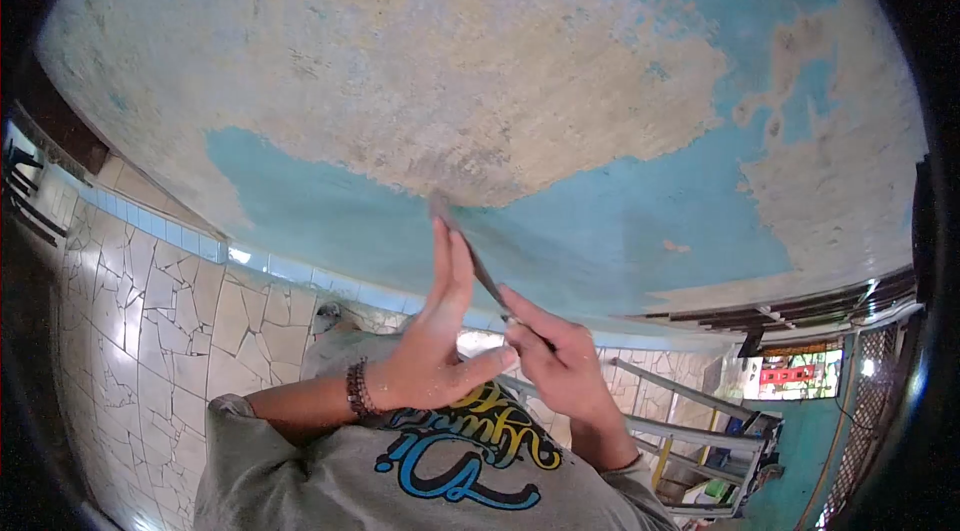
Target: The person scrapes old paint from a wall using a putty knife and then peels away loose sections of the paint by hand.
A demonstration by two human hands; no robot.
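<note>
A long thin metal blade (478,266) slants across the middle of the view, its upper tip at the wall (600,221), where blue paint borders a bare, rough beige patch. My right hand (555,356) is wrapped round the blade's dark handle at the lower end. Against the upper part of the blade, my left hand (435,331) rests its stretched, close-set fingers, with the thumb apart and pointing toward my right hand. A beaded bracelet (358,389) circles my left wrist.
A metal ladder (690,441) stands at the lower right. Irregular light tiles (170,331) cover the floor at the left, beside a blue tile edge (150,221) along the wall. Dark chairs (25,181) show at the far left. A window opening (795,374) is at the right.
</note>
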